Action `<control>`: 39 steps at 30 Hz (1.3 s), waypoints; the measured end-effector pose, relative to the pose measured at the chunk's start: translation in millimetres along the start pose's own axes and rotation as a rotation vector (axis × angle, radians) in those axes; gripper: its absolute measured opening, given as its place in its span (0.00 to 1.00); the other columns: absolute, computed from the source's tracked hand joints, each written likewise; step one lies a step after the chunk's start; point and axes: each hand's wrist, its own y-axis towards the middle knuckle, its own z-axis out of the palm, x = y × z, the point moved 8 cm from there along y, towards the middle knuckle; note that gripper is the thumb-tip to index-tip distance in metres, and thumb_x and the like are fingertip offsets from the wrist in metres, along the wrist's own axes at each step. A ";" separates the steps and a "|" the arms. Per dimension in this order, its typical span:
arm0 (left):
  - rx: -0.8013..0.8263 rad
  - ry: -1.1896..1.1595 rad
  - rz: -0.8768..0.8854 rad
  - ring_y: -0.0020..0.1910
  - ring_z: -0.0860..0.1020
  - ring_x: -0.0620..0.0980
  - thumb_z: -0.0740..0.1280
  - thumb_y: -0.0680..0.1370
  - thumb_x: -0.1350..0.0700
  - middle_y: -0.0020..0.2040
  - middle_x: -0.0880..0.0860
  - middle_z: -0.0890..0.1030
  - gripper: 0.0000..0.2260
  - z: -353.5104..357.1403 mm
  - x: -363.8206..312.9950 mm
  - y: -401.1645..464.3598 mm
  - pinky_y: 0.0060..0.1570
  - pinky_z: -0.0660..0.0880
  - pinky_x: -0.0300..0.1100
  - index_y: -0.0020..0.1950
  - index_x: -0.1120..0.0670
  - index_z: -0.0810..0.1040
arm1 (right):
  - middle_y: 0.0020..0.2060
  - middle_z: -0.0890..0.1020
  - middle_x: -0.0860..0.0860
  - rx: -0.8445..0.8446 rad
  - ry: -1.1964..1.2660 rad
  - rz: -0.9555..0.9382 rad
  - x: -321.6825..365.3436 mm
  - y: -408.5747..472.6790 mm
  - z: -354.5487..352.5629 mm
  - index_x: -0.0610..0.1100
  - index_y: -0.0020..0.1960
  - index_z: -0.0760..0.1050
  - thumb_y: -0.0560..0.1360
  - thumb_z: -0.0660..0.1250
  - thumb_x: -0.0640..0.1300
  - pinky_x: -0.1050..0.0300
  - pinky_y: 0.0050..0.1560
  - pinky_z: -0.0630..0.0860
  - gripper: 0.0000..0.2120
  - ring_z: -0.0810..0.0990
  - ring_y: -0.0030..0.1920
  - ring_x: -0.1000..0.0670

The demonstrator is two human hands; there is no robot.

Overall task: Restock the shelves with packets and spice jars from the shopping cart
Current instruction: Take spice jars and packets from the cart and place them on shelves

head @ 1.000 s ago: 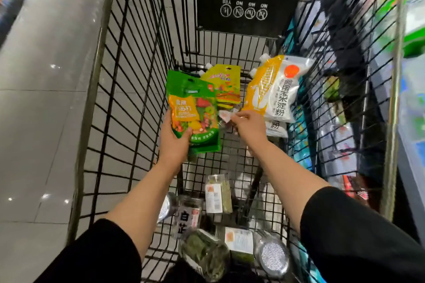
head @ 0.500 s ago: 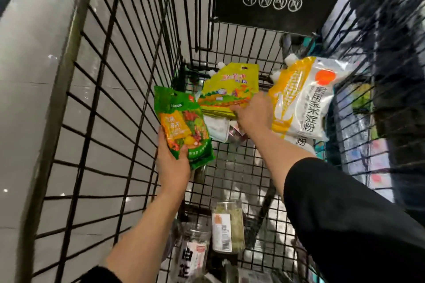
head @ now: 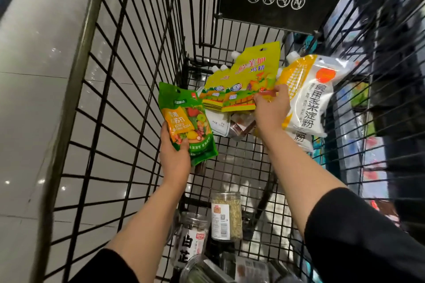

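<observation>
In the shopping cart [head: 128, 108], the baking soda packet [head: 184, 119] sits left in the left hand [head: 174, 158], the chicken powder packets [head: 241, 82] lie far centre under the right hand [head: 271, 108], the corn starch pouch [head: 310, 94] leans right, and the spice jars [head: 226, 218] lie near.

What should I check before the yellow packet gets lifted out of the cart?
1. Left hand grips the green packet: ok.
2. Right hand has a grip on the top yellow packet: ok.
3. Only one yellow packet is caught in that grip: cannot tell.
4. Cornstarch bag is clear of the right hand: not ok, they touch.
5. Jars lie away from both hands: ok.
</observation>
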 end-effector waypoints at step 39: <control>-0.111 -0.143 -0.091 0.60 0.78 0.48 0.73 0.71 0.67 0.63 0.50 0.78 0.34 -2.1 34.2 3.6 0.61 0.76 0.53 0.73 0.49 0.66 | 0.55 0.77 0.44 0.121 -0.351 0.179 -9.5 11.4 71.1 0.39 0.61 0.66 0.72 0.70 0.39 0.54 0.44 0.66 0.21 0.76 0.55 0.43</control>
